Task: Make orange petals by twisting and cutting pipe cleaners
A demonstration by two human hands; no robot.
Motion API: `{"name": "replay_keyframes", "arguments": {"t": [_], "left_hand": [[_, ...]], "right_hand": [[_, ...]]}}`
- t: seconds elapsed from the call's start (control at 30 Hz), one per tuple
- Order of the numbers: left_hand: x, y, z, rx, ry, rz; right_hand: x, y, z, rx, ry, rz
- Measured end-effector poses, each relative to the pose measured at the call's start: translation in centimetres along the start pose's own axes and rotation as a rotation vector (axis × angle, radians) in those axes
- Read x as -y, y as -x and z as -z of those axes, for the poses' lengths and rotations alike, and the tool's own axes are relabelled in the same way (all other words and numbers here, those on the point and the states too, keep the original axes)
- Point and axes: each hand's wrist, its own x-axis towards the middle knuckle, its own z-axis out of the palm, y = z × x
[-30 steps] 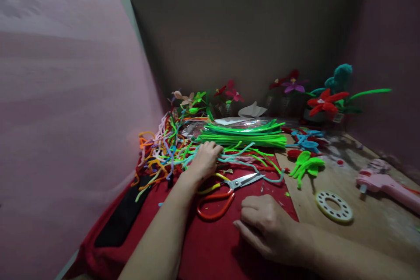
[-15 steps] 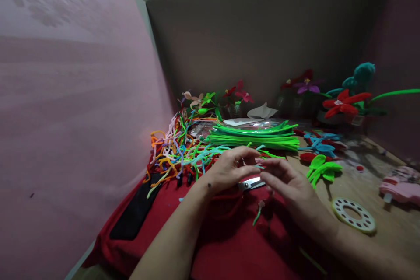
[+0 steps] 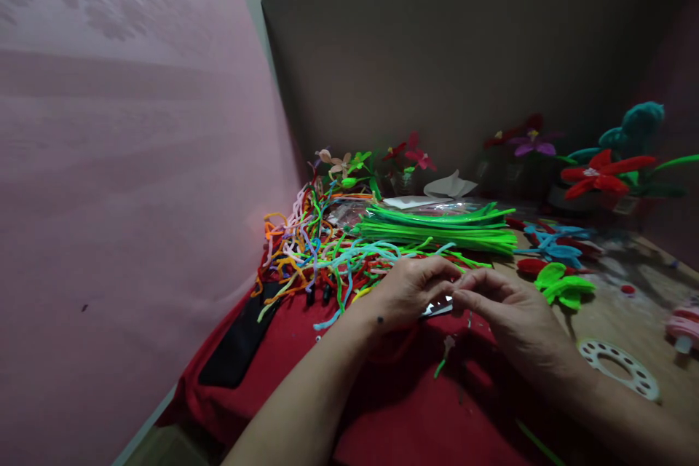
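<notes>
My left hand and my right hand meet over the red cloth, fingertips pinched together and touching. Whatever sits between the fingers is hidden or too small to make out. Just below the fingertips lies a pair of scissors, its shiny blades partly covered by the left hand. A small pale piece with a green stem rests on the cloth nearer me. Behind the hands, loose pipe cleaners in many colours lie in a tangle, beside a thick bundle of green pipe cleaners.
A black phone lies at the cloth's left edge. On the right are green petals, blue petals, a white ring with holes and a pink object. Pipe-cleaner flowers stand at the back.
The view has swung slightly left, so everything sits farther right. My fingertips have come closer together; the bit of light blue that showed between them is no longer visible.
</notes>
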Motion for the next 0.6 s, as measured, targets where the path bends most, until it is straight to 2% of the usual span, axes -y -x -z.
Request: {"name": "replay_keyframes", "arguments": {"t": [0.13,0.3,0.4,0.5,0.6], "left_hand": [[0.5,0.1,-0.7,-0.040,-0.121,-0.101],[0.9,0.1,-0.9,-0.088,-0.180,-0.146],[0.5,0.1,-0.5,-0.160,-0.016,-0.069],[-0.2,0.2,0.4,-0.178,0.207,0.037],[-0.6,0.4,1.8,-0.248,0.422,0.165]], "right_hand": [[0.0,-0.1,0.3,-0.031,0.056,0.017],[0.2,0.3,0.4,0.036,0.187,0.105],[0.6,0.7,0.1,0.092,0.165,0.132],[1.3,1.1,-0.4,0.168,0.066,0.099],[1.8,1.6,-1.0,0.175,-0.003,0.083]]}}
